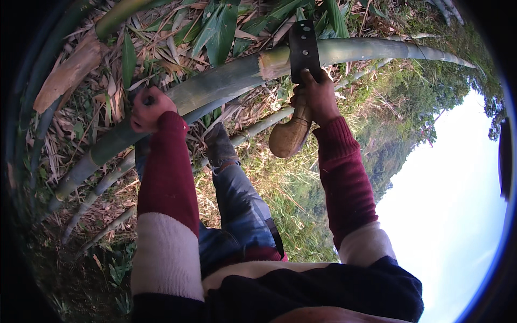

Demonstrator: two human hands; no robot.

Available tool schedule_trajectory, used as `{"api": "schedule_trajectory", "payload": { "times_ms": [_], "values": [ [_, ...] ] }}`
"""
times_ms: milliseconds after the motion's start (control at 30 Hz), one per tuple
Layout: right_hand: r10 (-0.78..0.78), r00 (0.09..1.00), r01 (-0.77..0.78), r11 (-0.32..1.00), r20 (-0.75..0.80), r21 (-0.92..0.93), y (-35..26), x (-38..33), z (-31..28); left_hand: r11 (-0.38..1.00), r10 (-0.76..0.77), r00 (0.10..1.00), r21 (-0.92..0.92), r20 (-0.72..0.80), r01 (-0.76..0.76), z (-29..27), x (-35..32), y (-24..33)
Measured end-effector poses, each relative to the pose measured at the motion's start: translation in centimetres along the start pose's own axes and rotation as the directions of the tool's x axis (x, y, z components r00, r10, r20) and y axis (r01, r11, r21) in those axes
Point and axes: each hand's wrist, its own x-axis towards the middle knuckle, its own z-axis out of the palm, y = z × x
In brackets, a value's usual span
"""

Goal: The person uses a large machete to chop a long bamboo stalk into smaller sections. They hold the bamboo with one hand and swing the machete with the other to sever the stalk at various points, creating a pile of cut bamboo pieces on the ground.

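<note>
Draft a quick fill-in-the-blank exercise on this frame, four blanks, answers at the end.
1. The right hand grips a tool by its curved handle, which is made of ____.
2. The left hand is at a thick green ____ stalk.
3. The person's trousers are ____ in colour.
4. Beyond the wooded hillside shows the bright ____.

Missing words: wood; bamboo; blue; sky.
</note>
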Motion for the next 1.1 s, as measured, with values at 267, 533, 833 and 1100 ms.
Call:
{"api": "schedule_trajectory", "payload": {
  "times_ms": [267, 533, 833, 1100],
  "values": [
    [-0.085, 0.945, 0.153, 0.968, 0.316, -0.198, 2.4, -2.5, 5.3, 0.996, 0.072, 0.994, -0.05, -0.078, -0.076, 0.0, 0.2, 0.3],
    [0.026, 0.95, 0.073, 0.95, 0.31, -0.304, -1.2, -0.7, 4.0, 0.994, 0.084, 0.995, -0.065, -0.051, -0.088, -0.5, -0.3, 0.7],
    [0.293, 0.932, -0.247, 0.944, 0.213, -0.217, -5.1, 1.1, 2.3, 0.994, 0.105, 0.995, -0.028, 0.001, -0.104, -1.6, -0.4, 0.3],
    [0.323, 0.945, -0.307, 0.931, 0.053, -0.199, -6.7, 5.7, 0.4, 0.918, -0.008, 0.996, -0.394, 0.089, 0.043, 1.6, -0.8, -0.9]
  ]
}}
